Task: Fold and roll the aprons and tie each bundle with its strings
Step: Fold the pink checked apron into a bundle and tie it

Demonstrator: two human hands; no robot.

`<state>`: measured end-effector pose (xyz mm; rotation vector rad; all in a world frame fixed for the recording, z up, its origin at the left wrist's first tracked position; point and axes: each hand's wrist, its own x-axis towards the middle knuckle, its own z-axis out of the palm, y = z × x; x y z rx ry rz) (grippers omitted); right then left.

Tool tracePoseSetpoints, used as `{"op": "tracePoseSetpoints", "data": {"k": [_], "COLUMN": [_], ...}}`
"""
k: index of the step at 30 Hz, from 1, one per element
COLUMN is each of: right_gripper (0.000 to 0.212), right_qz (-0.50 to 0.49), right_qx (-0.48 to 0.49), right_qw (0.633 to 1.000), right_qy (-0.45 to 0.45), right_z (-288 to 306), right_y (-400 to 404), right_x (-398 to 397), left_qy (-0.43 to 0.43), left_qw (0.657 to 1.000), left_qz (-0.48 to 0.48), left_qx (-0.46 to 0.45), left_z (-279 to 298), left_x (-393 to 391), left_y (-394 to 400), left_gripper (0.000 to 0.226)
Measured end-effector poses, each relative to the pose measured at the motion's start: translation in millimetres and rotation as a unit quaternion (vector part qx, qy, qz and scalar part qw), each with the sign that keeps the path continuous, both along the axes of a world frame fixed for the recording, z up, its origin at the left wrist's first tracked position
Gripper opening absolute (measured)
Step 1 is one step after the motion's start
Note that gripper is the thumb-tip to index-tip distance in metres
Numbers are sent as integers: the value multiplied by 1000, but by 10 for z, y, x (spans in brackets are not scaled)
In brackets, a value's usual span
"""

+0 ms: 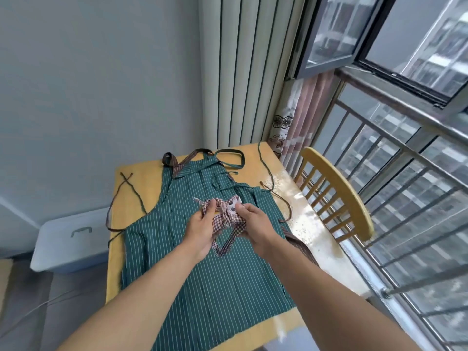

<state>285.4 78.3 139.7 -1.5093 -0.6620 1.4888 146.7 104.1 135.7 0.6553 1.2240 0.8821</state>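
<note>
A green apron [202,274] with thin white stripes lies spread flat over the wooden table [116,249], its neck loop and strings trailing at the far end. Above its middle I hold a small rolled bundle of red-and-white checked apron [226,211]. My left hand [200,224] grips the bundle's left side, and my right hand [255,221] pinches its right side near the top. Checked strings [228,241] hang down from the bundle between my wrists. A brown striped apron [298,244] peeks out from under the green one at the right.
A yellow wooden chair [336,188] stands at the table's right side, by a railed window [405,198]. A pale blue lidded storage box [73,239] sits on the floor to the left. Curtains [253,72] hang behind the table's far end.
</note>
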Motion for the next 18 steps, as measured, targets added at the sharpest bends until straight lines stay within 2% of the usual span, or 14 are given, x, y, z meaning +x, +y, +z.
{"op": "tracePoseSetpoints", "data": {"k": [4,6,9,11,13,16,18], "right_gripper": [27,28,31,46,64,77,98], "right_qz": [-34,-44,-44,-24,12,152,233], "right_qx": [61,50,9,4,7,-15,-62], "right_qw": [995,994,998,999,999,975,956], "right_qy": [-77,-85,-49,-29,-34,-158,-166], "right_z": [30,70,140,190,226,248,258], "right_y": [-61,-109,-203,-299,-431,-672,-878], "right_x": [84,130,229,352,522,760,939], "left_qy": [-108,-113,-112,-108,-106,-109,-103], "left_qw": [992,990,989,989,990,988,984], "left_qz": [-44,-66,-84,-83,-72,-78,-135], "left_qx": [-52,-57,-56,-58,-64,-73,-55], "left_z": [51,79,160,228,320,444,568], "left_x": [-84,-75,15,84,145,218,340], "left_y": [-15,-42,-89,-92,-66,-11,-19], "left_gripper": [36,31,28,22,14,10,9]}}
